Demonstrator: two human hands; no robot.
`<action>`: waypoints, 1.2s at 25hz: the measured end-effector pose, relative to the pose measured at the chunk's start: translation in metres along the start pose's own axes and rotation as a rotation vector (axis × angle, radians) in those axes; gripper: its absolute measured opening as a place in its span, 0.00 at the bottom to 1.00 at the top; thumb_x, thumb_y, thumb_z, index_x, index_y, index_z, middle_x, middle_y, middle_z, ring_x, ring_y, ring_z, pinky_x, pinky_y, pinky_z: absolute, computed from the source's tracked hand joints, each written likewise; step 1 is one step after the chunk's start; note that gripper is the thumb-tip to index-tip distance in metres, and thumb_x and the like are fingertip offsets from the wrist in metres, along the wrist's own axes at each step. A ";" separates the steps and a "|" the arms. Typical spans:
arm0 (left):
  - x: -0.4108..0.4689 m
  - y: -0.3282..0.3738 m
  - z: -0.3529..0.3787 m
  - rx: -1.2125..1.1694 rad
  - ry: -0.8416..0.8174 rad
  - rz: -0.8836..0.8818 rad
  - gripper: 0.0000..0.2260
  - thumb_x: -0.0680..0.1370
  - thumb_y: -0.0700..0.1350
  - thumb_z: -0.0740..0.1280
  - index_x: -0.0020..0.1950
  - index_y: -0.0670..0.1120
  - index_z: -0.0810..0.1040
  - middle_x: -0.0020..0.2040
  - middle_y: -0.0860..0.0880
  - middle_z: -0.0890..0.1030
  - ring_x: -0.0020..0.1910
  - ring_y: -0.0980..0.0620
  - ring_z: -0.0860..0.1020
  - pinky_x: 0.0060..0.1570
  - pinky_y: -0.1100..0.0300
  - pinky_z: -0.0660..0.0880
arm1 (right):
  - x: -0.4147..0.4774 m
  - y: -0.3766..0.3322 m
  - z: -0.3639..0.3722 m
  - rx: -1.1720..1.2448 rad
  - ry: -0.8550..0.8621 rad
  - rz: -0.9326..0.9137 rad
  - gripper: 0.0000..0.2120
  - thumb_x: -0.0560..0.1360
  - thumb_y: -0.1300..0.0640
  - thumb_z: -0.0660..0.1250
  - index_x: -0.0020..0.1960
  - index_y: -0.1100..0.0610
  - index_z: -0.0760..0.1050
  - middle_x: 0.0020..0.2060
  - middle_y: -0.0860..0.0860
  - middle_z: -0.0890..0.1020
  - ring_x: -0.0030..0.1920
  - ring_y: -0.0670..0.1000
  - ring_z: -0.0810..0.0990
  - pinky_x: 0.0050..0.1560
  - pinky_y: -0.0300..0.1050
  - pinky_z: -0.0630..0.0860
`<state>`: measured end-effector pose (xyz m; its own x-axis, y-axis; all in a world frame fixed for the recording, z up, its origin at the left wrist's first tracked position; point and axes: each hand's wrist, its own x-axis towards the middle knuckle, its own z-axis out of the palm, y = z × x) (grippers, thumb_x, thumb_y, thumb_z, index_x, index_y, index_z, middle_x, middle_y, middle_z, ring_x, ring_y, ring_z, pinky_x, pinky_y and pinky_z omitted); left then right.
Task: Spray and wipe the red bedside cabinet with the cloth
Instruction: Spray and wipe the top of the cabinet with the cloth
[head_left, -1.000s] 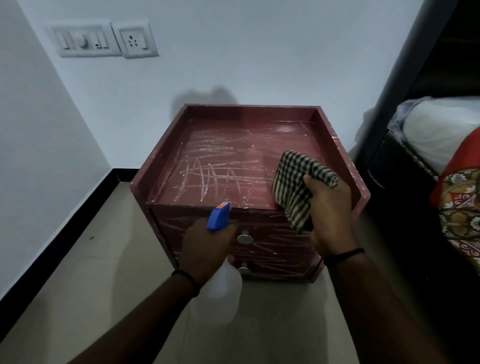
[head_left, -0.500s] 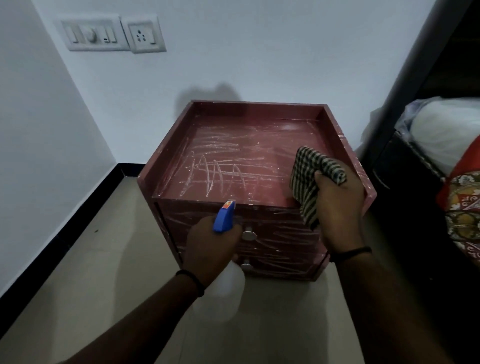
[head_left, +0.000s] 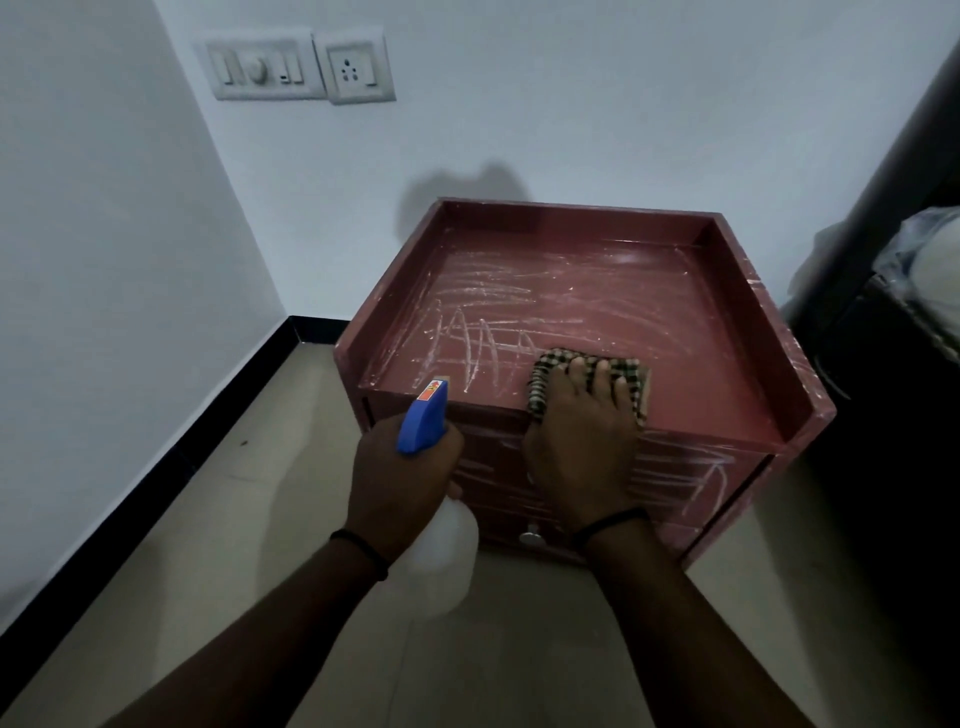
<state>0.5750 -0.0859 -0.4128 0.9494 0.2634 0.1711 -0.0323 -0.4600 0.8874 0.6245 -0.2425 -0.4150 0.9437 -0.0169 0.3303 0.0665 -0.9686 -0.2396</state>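
At the front edge of the red bedside cabinet (head_left: 597, 291) top, my right hand (head_left: 582, 447) presses the checked cloth (head_left: 540, 387), fingers spread; my left hand (head_left: 400, 483) grips the spray bottle (head_left: 423, 421). Risk: light pressure would smear the white streaks (head_left: 478, 343).

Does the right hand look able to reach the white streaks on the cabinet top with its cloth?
Probably yes. The right hand presses the cloth on the cabinet top, the white streaks lie just left of it, nothing between; the left hand holds the spray bottle before the front edge.
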 end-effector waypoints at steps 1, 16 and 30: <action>0.001 -0.001 -0.003 0.020 0.016 0.010 0.08 0.78 0.39 0.69 0.42 0.34 0.77 0.31 0.35 0.79 0.25 0.55 0.80 0.32 0.58 0.75 | 0.001 -0.008 0.001 0.053 -0.025 -0.061 0.30 0.65 0.56 0.58 0.65 0.61 0.76 0.66 0.61 0.76 0.70 0.64 0.71 0.74 0.59 0.61; 0.007 0.004 0.000 0.020 0.008 0.044 0.10 0.77 0.41 0.70 0.43 0.34 0.77 0.32 0.36 0.79 0.29 0.42 0.80 0.37 0.49 0.78 | -0.005 -0.002 -0.005 0.065 -0.106 -0.172 0.30 0.71 0.53 0.62 0.74 0.51 0.68 0.75 0.51 0.68 0.77 0.56 0.60 0.77 0.57 0.46; 0.017 -0.013 -0.005 0.037 0.018 0.019 0.12 0.76 0.45 0.69 0.42 0.35 0.77 0.34 0.33 0.78 0.32 0.35 0.78 0.39 0.43 0.78 | -0.002 -0.019 -0.004 0.075 -0.130 -0.182 0.31 0.71 0.54 0.60 0.75 0.50 0.67 0.76 0.51 0.67 0.78 0.55 0.58 0.78 0.57 0.44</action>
<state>0.5902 -0.0713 -0.4197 0.9430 0.2692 0.1954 -0.0382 -0.4959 0.8675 0.6198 -0.2245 -0.4079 0.9474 0.1928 0.2553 0.2585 -0.9316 -0.2555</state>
